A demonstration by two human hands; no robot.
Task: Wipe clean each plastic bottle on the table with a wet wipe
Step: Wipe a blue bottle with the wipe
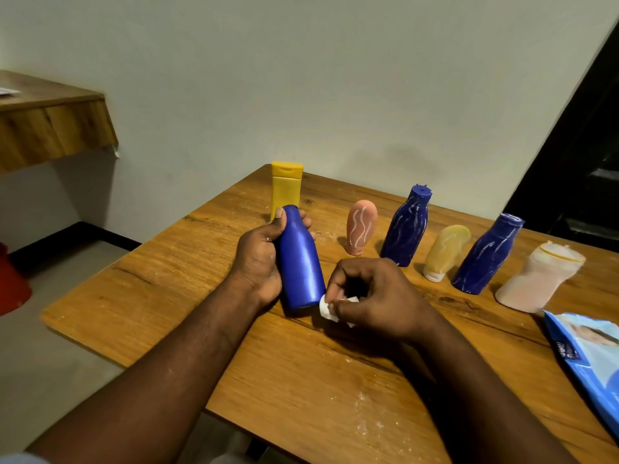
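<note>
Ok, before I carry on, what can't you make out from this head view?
All in the head view:
Wet wipe: mostly hidden in the right hand; only a white corner shows.
Yellow bottle: lower part hidden behind the left hand and the held blue bottle.
Wipes packet: cut off by the right edge; print unreadable.
Red object: cut off by the left edge; cannot identify.

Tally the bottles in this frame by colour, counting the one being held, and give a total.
Blue bottles: 3
Yellow bottles: 2
Pink bottles: 2
Total: 7
</note>
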